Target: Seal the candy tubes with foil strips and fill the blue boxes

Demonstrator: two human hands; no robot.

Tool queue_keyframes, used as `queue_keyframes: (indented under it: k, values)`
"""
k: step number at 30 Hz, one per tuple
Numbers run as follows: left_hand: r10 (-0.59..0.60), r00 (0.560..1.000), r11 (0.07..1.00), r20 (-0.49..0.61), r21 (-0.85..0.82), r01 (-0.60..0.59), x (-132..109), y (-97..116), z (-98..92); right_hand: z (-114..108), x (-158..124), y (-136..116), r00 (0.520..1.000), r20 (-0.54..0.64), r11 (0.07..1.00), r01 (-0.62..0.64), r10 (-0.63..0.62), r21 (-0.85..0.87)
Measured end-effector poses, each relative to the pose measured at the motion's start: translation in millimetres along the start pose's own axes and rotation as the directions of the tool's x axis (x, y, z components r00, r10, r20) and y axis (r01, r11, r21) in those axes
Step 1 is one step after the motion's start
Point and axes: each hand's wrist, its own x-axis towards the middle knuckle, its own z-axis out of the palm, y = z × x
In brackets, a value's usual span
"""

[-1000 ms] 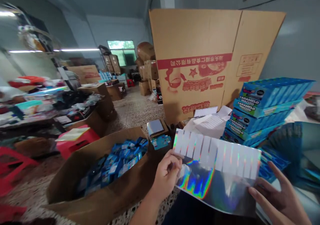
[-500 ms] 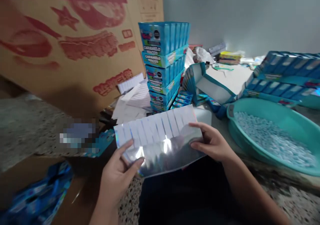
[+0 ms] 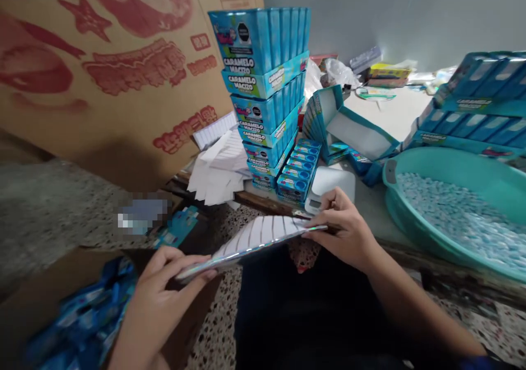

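Between my two hands, above my lap, a shiny sheet with white strips (image 3: 263, 233) is bowed and tilted, seen nearly edge-on. My left hand (image 3: 164, 282) pinches its left end between thumb and fingers. At the right end, my right hand (image 3: 341, 227) grips it with thumb below and fingers above. A white kitchen scale (image 3: 331, 183) lies just behind my right hand on the bench. Past it stand a row of small blue candy boxes (image 3: 298, 170) and a tall stack of blue display boxes (image 3: 263, 85) marked "Caramelo Macizo".
A teal basin (image 3: 394, 200) of pale blue candies is at right, before more blue display boxes (image 3: 472, 112). White papers (image 3: 217, 167) lie beside the stack. A large printed carton (image 3: 139, 112) stands at back left; an open box of blue packets (image 3: 82, 315) is at lower left.
The sheet has tipped from facing me to nearly edge-on and now bows. My left hand has moved down and left, still holding it. The view has shifted slightly.
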Motion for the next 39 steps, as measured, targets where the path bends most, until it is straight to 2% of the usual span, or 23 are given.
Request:
queue_keyframes:
  k: [2,5,6,8,11,14,19,22,24,27,29,32,34,36,39]
  values:
    - [0.063,0.998,0.986,0.010,0.151,-0.064,-6.3,1.7,-13.7,13.6,2.3,-4.7,0.992,0.125,0.994,-0.003,-0.012,0.113]
    - [0.173,0.982,0.937,-0.071,0.320,-0.142,-14.4,33.9,-18.5,39.1,0.6,-12.2,0.945,0.324,0.940,-0.152,0.048,0.305]
    - [0.218,0.974,0.925,-0.061,0.331,-0.186,-15.1,48.7,-15.6,47.9,-1.1,-14.5,0.926,0.368,0.923,-0.210,0.082,0.321]
    - [0.301,0.952,0.909,0.049,0.286,-0.302,-12.6,74.8,-5.2,62.8,-5.2,-18.2,0.897,0.416,0.911,-0.287,0.147,0.297]
    - [0.271,0.946,0.939,0.179,0.169,-0.301,-2.8,90.7,13.9,72.2,-10.3,-20.3,0.886,0.419,0.908,-0.328,0.200,0.260]
    - [0.235,0.928,0.968,0.288,0.020,-0.251,5.3,84.4,29.7,64.9,-11.9,-19.0,0.874,0.434,0.881,-0.367,0.218,0.297]
    - [0.370,0.876,0.928,0.309,-0.153,-0.338,9.5,74.5,49.4,47.4,-14.1,-13.0,0.788,0.585,0.793,-0.476,0.192,0.381]
    - [0.366,0.857,0.927,0.363,-0.226,-0.300,11.1,74.6,57.5,46.7,-18.1,-9.2,0.803,0.545,0.800,-0.484,0.243,0.355]
    - [0.313,0.856,0.941,0.412,-0.257,-0.221,13.2,74.8,60.2,47.3,-20.8,-6.8,0.814,0.517,0.813,-0.477,0.265,0.334]
    - [0.148,0.851,0.980,0.503,-0.193,-0.056,18.6,73.9,60.7,44.8,-24.3,-3.0,0.829,0.472,0.816,-0.479,0.299,0.324]
    - [0.037,0.812,0.997,0.583,-0.078,0.010,22.7,72.2,60.2,40.8,-26.3,-0.4,0.843,0.420,0.814,-0.484,0.337,0.320]
    - [-0.049,0.750,0.998,0.659,0.052,0.020,25.3,68.5,60.3,34.7,-27.4,1.6,0.852,0.379,0.817,-0.486,0.362,0.311]
    - [-0.066,0.753,0.997,0.654,0.080,0.017,23.8,65.7,60.4,32.2,-26.3,1.9,0.857,0.383,0.829,-0.469,0.345,0.305]
    - [-0.066,0.776,0.996,0.627,0.090,0.012,20.9,62.6,59.7,31.1,-24.5,2.4,0.845,0.425,0.839,-0.465,0.325,0.283]
    - [-0.024,0.813,0.998,0.582,0.058,-0.013,16.9,56.4,57.1,30.5,-24.0,5.1,0.782,0.540,0.833,-0.498,0.312,0.241]
